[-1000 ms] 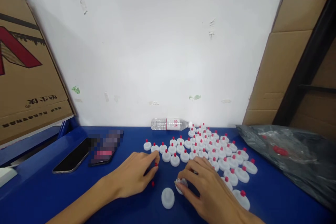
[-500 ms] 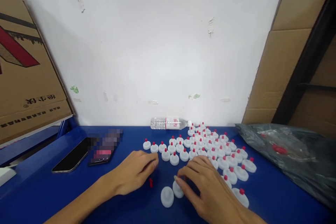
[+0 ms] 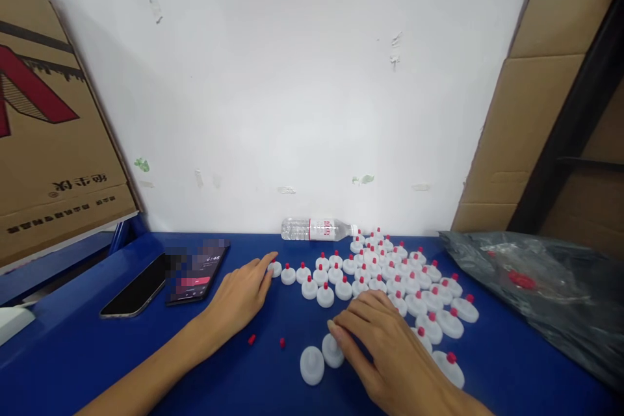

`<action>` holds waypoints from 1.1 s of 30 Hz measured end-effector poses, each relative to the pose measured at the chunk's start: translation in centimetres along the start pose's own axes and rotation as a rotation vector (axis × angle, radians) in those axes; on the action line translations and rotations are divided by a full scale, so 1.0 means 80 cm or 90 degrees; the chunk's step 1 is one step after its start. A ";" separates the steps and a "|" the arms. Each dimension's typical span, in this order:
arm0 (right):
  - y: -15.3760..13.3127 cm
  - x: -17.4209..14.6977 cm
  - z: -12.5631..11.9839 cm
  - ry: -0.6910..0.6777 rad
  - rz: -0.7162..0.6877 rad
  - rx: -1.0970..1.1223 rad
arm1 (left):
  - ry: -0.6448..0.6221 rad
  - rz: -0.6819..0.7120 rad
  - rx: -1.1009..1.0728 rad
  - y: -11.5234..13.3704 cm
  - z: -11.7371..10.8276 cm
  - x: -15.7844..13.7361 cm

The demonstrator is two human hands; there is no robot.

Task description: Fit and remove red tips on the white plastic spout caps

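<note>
My left hand (image 3: 242, 292) reaches to the leftmost white round cap (image 3: 276, 269) of the front rows, its index finger stretched out and its thumb lower, apart from it. Both fingertips are at the cap's left side. My right hand (image 3: 383, 344) rests at the right with curled fingers. Its thumb and index tips come together, and anything between them is hidden. Just left of them lies a white cap without a red tip (image 3: 332, 351), partly covered, and beside it a second bare white cap (image 3: 312, 366). Two small red tips, one left (image 3: 251, 339) and one right (image 3: 282, 342), lie below my left hand.
Many white caps with red tips (image 3: 390, 270) stand crowded at the right. Behind them a clear plastic bottle (image 3: 316, 229) lies along the wall. Two phones, one black (image 3: 134, 289) and one lit (image 3: 197, 276), lie left. A dark plastic bag (image 3: 546, 318) covers the right side.
My left hand has moved forward to the leftmost cap and its fingers have spread. A second red tip now shows on the table. My right hand is nearly still; the camera view has shifted slightly.
</note>
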State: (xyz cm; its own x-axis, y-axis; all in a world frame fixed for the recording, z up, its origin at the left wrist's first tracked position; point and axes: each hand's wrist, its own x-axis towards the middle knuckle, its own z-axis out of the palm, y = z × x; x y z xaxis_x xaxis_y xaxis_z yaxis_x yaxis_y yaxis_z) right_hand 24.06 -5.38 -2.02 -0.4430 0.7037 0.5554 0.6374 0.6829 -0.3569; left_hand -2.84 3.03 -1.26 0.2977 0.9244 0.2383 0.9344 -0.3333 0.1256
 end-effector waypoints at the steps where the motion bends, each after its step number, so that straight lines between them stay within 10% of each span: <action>1: 0.000 -0.001 0.000 0.000 0.000 -0.002 | 0.002 0.000 -0.001 0.000 0.000 0.000; 12: -0.003 0.001 -0.007 0.074 -0.009 -0.025 | 0.117 0.027 -0.088 0.011 -0.018 -0.002; 21: -0.006 -0.002 -0.001 0.114 -0.068 -0.038 | 0.136 0.325 -0.448 0.065 -0.014 -0.049; 33: -0.015 -0.001 -0.001 0.152 -0.137 0.007 | 0.125 0.404 -0.123 0.070 -0.022 -0.054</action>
State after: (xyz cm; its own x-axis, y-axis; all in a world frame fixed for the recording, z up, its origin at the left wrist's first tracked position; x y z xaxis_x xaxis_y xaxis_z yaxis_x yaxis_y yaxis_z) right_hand 23.38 -6.24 -1.57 -0.4055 0.4781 0.7791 0.5373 0.8142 -0.2200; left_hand 0.73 -3.14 0.12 0.7178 0.4948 0.4898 0.5341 -0.8426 0.0685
